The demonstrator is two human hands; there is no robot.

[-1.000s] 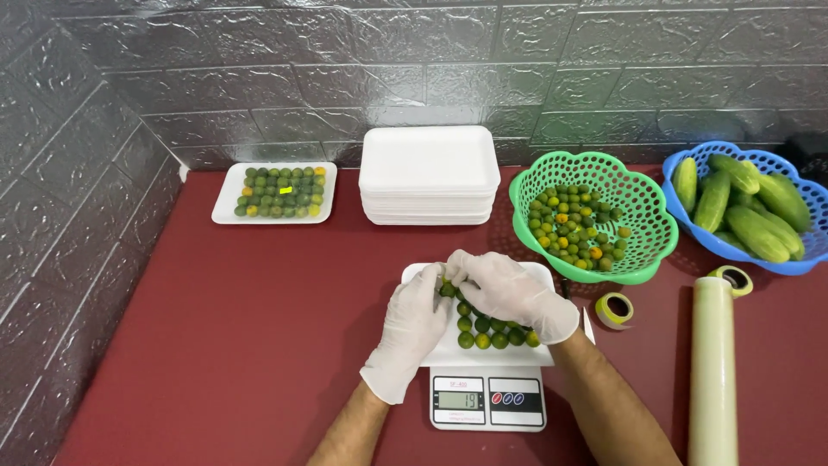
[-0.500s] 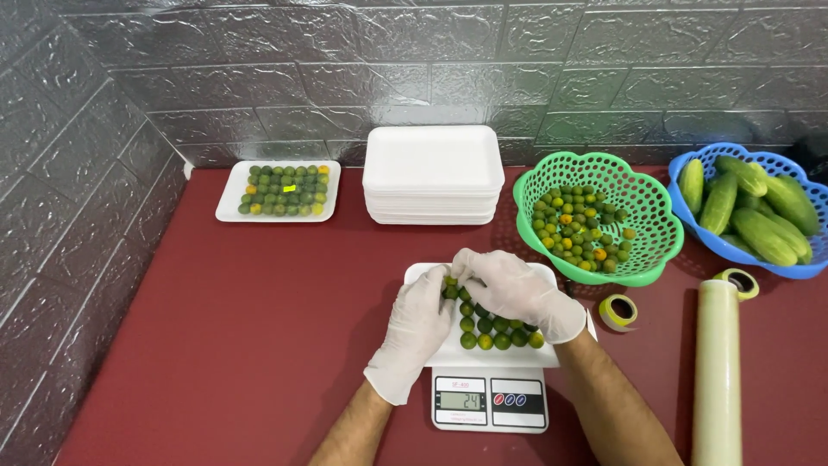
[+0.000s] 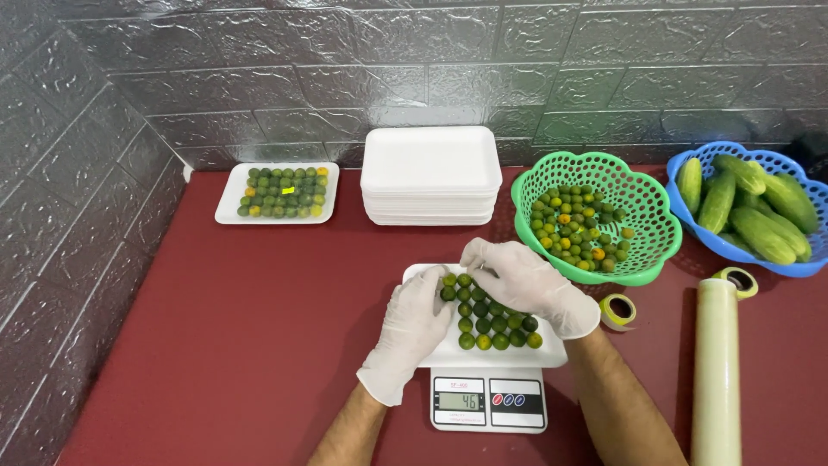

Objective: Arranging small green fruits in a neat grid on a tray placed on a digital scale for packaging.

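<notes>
I note my gloved left hand (image 3: 412, 332) flat against the white foam tray (image 3: 504, 354), steadying it on the scale (image 3: 488, 402). My right hand (image 3: 526, 285) curls over the small green limes (image 3: 487, 324), fingers loosely closed to nudge them into rows. The tray's long axis runs left-right; the green basket (image 3: 642, 203) sits beyond.

Nearest the person, a small white kitchen scale (image 3: 488, 402) sits on the dark red surface (image 3: 241, 328), its grey screen (image 3: 458, 401) on the left of its face. A white foam tray (image 3: 483, 349) rests on top of it. At the back left lies a filled white tray (image 3: 277, 193) with a tiny yellow label (image 3: 288, 190) among the green fruit. Beside it stands a stack of empty white trays (image 3: 430, 177).
</notes>
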